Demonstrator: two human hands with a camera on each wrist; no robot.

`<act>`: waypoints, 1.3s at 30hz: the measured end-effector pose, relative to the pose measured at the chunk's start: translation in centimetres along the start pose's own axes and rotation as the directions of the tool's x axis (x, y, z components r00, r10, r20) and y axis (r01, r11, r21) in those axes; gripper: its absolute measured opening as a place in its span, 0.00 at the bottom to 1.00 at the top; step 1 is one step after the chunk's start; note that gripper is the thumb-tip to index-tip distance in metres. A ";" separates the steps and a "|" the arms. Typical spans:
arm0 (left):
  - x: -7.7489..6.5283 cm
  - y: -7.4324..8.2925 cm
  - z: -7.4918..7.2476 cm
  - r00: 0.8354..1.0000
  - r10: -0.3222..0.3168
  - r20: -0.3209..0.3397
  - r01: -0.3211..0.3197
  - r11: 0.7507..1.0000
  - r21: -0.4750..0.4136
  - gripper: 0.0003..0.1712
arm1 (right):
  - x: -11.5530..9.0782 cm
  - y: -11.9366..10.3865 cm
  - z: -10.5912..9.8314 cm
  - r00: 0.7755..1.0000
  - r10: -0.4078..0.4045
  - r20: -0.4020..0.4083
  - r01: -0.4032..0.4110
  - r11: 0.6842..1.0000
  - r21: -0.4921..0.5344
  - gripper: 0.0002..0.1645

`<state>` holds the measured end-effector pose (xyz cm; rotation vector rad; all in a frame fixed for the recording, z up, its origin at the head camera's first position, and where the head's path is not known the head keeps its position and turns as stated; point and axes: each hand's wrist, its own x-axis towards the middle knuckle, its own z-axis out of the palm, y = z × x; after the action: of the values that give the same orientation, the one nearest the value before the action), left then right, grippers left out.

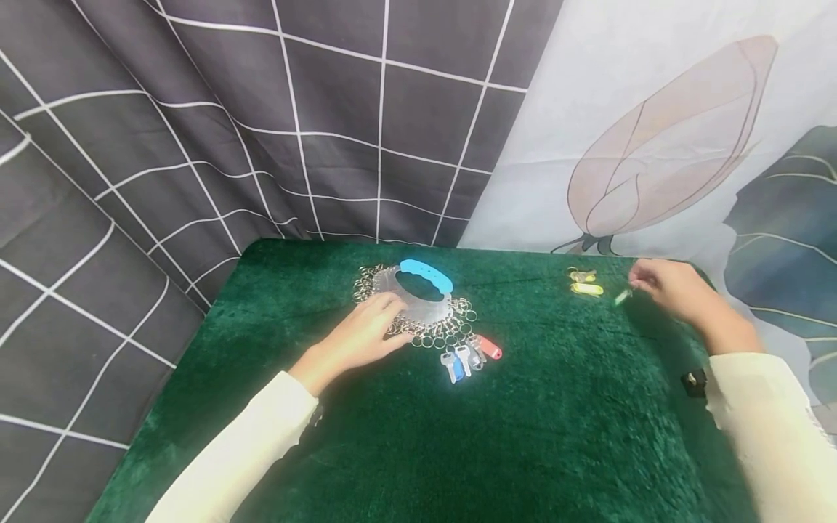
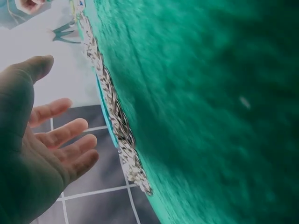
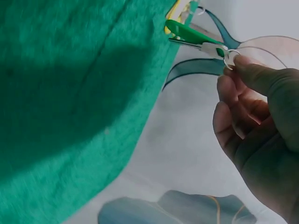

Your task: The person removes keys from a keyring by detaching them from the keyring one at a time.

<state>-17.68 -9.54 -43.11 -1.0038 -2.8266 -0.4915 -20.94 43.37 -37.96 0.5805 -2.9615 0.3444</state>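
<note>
A large clear key holder plate with a blue handle lies on the green cloth, edged with many metal rings and clasps. Keys with a red tag and a blue tag fan out from its near edge. My left hand is over the plate's left side, fingers relaxed and parted, gripping nothing. Far to the right, my right hand pinches a small ring between thumb and fingertip. From that ring extends a key with a green tag, held close over the cloth.
Keys with yellow tags lie left of the right hand near the table's back edge. A small dark object sits by the right sleeve. A dark checked curtain and a white floral one hang behind the table.
</note>
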 end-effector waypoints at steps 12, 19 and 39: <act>-0.5 0.0 -0.7 1.000 -0.003 -0.004 0.003 1.000 -0.019 0.30 | 1.8 -1.2 0.8 0.986 -0.092 0.139 0.104 0.991 -0.081 0.03; -0.4 0.1 -0.9 0.999 0.020 -0.029 -0.020 1.000 -0.010 0.30 | 3.2 -2.5 2.3 0.980 -0.075 0.184 0.083 0.996 -0.036 0.05; 0.0 0.4 -0.2 0.992 0.126 0.012 -0.127 0.991 0.040 0.34 | 4.3 -5.3 5.9 0.984 -0.046 0.174 0.048 0.999 -0.004 0.07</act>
<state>-17.37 -9.31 -42.84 -1.1711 -2.7470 -0.4146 -23.17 35.60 -42.02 0.7135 -3.1072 0.2918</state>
